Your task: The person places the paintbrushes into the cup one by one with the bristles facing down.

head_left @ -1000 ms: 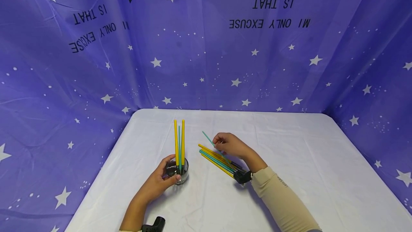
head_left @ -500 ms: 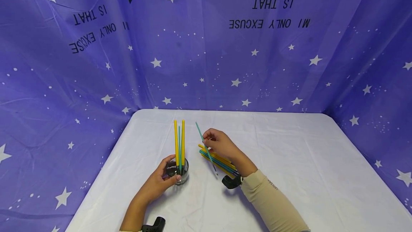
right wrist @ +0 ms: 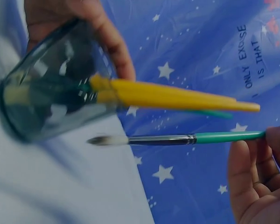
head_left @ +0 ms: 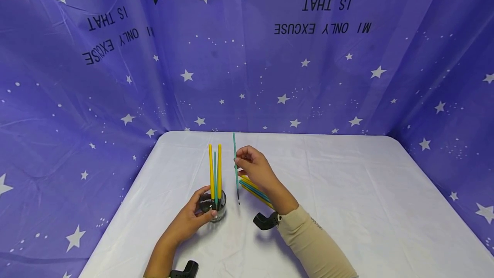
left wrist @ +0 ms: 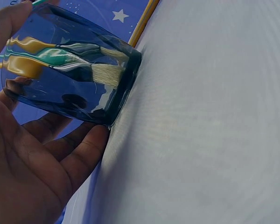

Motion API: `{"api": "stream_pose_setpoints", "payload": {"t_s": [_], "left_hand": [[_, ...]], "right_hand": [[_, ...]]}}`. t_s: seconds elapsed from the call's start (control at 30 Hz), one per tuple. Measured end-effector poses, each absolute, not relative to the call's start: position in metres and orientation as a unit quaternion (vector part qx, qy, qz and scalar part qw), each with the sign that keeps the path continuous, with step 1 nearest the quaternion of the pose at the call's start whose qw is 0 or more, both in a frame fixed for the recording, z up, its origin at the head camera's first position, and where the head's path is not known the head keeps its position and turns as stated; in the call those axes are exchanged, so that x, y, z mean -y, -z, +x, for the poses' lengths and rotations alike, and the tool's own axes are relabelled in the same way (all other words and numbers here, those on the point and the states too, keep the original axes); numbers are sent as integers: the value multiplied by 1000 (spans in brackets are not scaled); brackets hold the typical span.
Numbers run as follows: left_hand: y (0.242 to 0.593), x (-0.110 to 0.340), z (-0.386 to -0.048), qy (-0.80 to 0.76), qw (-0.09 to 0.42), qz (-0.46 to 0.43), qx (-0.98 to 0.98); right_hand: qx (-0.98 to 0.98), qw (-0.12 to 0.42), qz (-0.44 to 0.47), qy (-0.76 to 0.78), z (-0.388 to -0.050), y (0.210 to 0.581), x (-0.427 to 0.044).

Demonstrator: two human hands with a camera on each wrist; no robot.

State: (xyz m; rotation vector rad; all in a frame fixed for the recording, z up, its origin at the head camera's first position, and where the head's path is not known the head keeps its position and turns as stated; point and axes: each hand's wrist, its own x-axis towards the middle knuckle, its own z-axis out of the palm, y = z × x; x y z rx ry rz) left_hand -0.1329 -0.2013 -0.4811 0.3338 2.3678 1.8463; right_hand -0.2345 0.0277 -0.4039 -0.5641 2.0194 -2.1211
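Note:
My left hand (head_left: 189,218) grips a clear drinking glass (head_left: 221,215) standing on the table. Two yellow paintbrushes (head_left: 220,166) and a thinner green one (head_left: 215,170) lean in it, bristles down, as the left wrist view shows through the glass wall. Between thumb and fingertips, my right hand (head_left: 256,170) pinches a green paintbrush (right wrist: 214,136) by its handle. That brush hangs nearly upright just right of the glass, apart from it, with its pointed bristles lowest. Under my right hand lies a bundle of yellow and green paintbrushes (head_left: 255,190), its far part hidden by the wrist.
A white cloth (head_left: 366,209) covers the table. Behind and at both sides hangs a purple curtain (head_left: 247,55) with stars and lettering. Black wrist cameras (head_left: 265,221) sit on both wrists, the right one low over the table near the bundle.
My right hand has lifted the green paintbrush off the bundle, carried it left toward the glass and turned it from slanting to nearly upright. My left hand and the glass have stayed put.

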Motion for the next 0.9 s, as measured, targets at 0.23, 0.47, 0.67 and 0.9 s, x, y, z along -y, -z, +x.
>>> {"api": "stream_pose_setpoints", "payload": {"t_s": [0.23, 0.47, 0.67, 0.9], "left_hand": [[480, 202, -133, -614, 67, 107, -779], [481, 202, -133, -613, 69, 112, -779], [479, 202, -132, -601, 71, 105, -789], [478, 202, -133, -606, 71, 103, -786]], "right_hand": [[-649, 73, -191, 732, -233, 399, -17], [-637, 43, -166, 751, -229, 396, -7], [-623, 29, -140, 769, -226, 404, 2], [-643, 55, -138, 751, -226, 421, 7]]}}
